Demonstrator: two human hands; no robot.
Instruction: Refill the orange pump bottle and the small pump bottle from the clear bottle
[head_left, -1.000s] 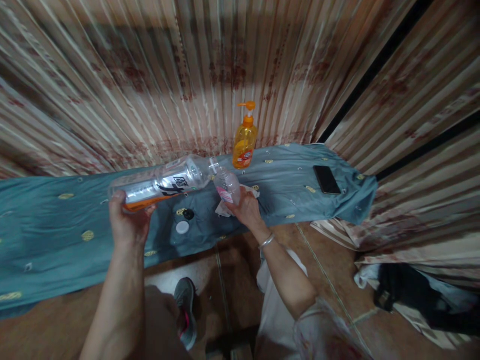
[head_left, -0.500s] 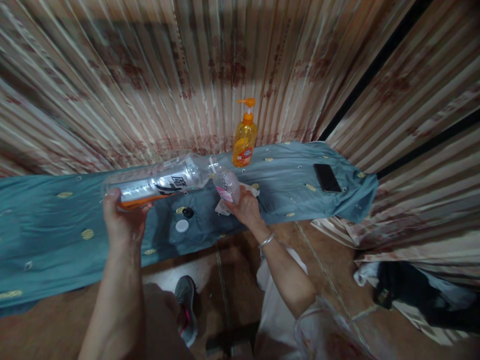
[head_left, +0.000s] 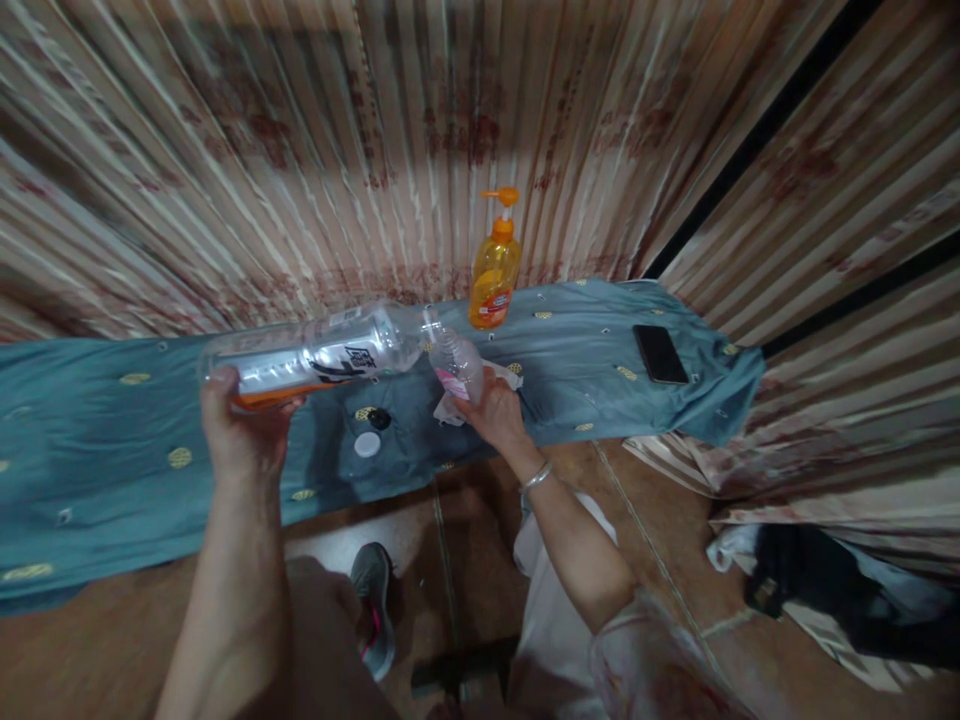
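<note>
My left hand is closed around the lower part of a large clear plastic bottle with a silver label and an orange band. The bottle lies almost level, its neck pointing right. My right hand grips a small clear bottle with a pink label, tilted up to the left. The two mouths meet or nearly meet; I cannot tell if they touch. A crumpled white tissue shows beside my right hand. On the cloth below the large bottle lie a white cap and a small black cap.
An orange pump bottle stands upright at the back of the narrow table, which a teal cloth covers. A black phone lies to the right. Pleated curtains hang behind. Dark clothing lies at the lower right.
The view has shifted slightly. Both hands hold their bottles in nearly the same pose, mouth to mouth, and nothing else has visibly moved.
</note>
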